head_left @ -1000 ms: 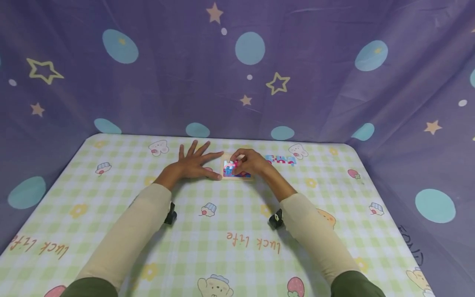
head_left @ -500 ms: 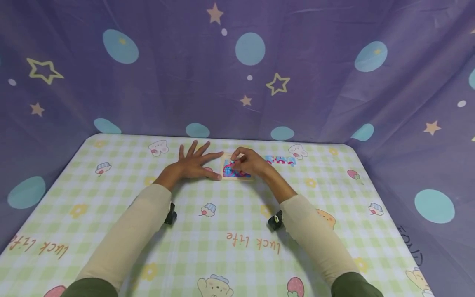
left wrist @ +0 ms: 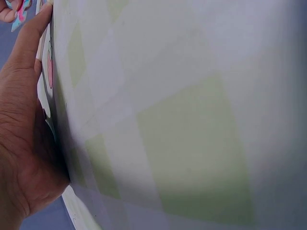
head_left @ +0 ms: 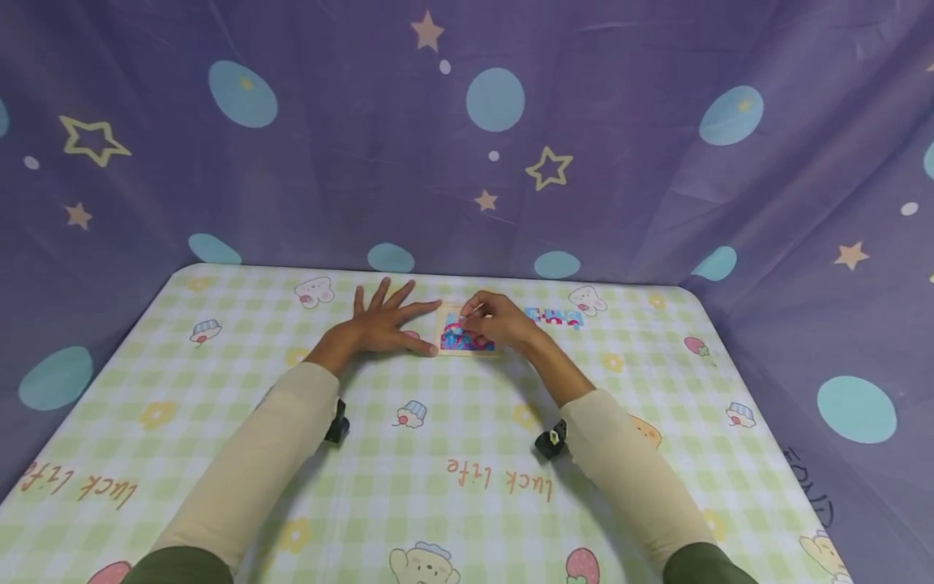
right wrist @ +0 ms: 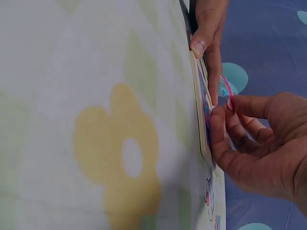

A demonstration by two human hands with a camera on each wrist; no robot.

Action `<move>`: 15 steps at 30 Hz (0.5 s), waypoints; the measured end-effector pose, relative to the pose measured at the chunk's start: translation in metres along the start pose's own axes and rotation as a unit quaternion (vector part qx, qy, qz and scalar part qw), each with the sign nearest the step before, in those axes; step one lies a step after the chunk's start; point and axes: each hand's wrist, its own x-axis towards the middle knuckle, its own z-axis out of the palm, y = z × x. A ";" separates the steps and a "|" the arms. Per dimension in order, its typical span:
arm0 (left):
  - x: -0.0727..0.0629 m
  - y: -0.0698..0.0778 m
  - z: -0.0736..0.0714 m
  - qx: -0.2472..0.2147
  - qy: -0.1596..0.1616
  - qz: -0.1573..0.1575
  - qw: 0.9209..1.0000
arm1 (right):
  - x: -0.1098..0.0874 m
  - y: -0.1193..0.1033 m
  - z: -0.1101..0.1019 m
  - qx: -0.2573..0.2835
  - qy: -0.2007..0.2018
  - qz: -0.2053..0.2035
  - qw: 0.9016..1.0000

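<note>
The right hand [head_left: 503, 321] pinched a puzzle piece [right wrist: 227, 88] between thumb and fingertips, its colourful end jutting clear of them, just above the wooden frame [right wrist: 206, 148]. The left hand [head_left: 375, 326] lay spread, thumb at the frame's left edge.

"How's the light?"

"Soft and even in the head view: tablecloth [head_left: 372, 511] bright, curtain [head_left: 328, 186] dimmer, faint shadows beside both sleeves [head_left: 248, 462]."

"And the wrist views?"

"Hazier. The left one darkens at its right edge, with shadow under the left hand [left wrist: 23, 124]; the right one softens the yellow flower [right wrist: 93, 143]."
</note>
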 end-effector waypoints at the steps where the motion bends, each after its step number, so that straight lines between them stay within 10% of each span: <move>1: -0.001 0.001 0.000 0.000 0.000 -0.001 1.000 | -0.001 0.001 0.000 0.002 0.001 -0.002 1.000; 15: -0.003 0.001 -0.002 0.000 -0.001 0.005 1.000 | -0.028 0.008 -0.027 0.003 0.014 -0.013 1.000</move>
